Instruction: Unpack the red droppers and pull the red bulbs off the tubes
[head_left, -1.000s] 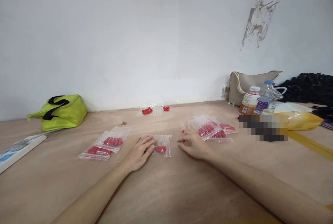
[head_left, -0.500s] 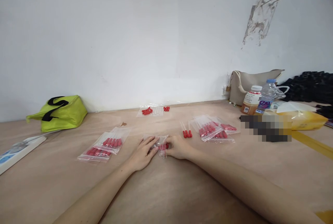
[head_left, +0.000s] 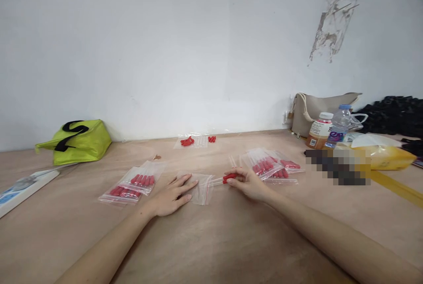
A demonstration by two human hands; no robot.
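My left hand (head_left: 175,196) lies flat with fingers spread, its fingertips on a clear zip bag (head_left: 201,191) on the table. My right hand (head_left: 247,182) pinches droppers (head_left: 228,179) by their red rubber bulbs. Their thin clear tubes point left, with the tips at the bag's mouth; whether they are inside it I cannot tell. Just behind my right hand, more clear tubes (head_left: 232,160) stick out, their bulbs mostly hidden. Filled bags of red-bulbed droppers lie to the left (head_left: 142,180) and the right (head_left: 267,165).
Loose red bulbs (head_left: 187,142) lie on a clear bag by the wall. A green bag (head_left: 82,143) and a white power strip (head_left: 26,189) are at the left. Two bottles (head_left: 320,130), a beige bag (head_left: 304,112) and a yellow tissue pack (head_left: 386,154) stand at the right.
My right hand has moved right, away from the bag, with the droppers; their bulbs are now clear of it. My left hand has shifted slightly left and its fingers are flatter.
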